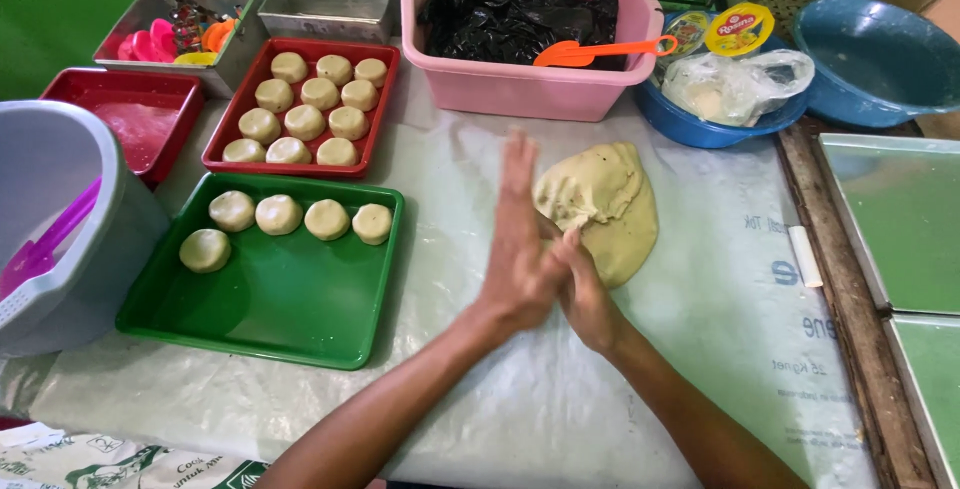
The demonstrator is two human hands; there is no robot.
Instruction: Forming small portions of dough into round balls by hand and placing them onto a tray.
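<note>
head view. two hands pressed palm to palm above the counter (480, 179), which is covered in clear plastic sheeting: left hand (517, 249) flat on top, fingers straight and pointing away; right hand (583, 289) beneath it, fingers partly curled. anything pinched between the palms hidden; cannot tell whether dough is held there. one large pale dough mass (603, 207) lying on the sheeting just beyond the hands, right fingertips at or touching its near edge.

left of the hands, one green tray (280, 324) carrying five round flattened dough pieces (279, 215), four in a row and one set lower at the left. behind it, one red tray (305, 164) carrying nine pieces (320, 94) in three rows of three. one more red tray (70, 89) at far left, holding none. one grey bucket (70, 199) at the left edge with a purple utensil inside.

at the back, one pink tub (520, 89) lined with black plastic, one orange spatula (600, 50) across its rim. two blue basins (880, 59) at right, the nearer holding a clear bag. two metal tins (325, 11) at upper left.
</note>
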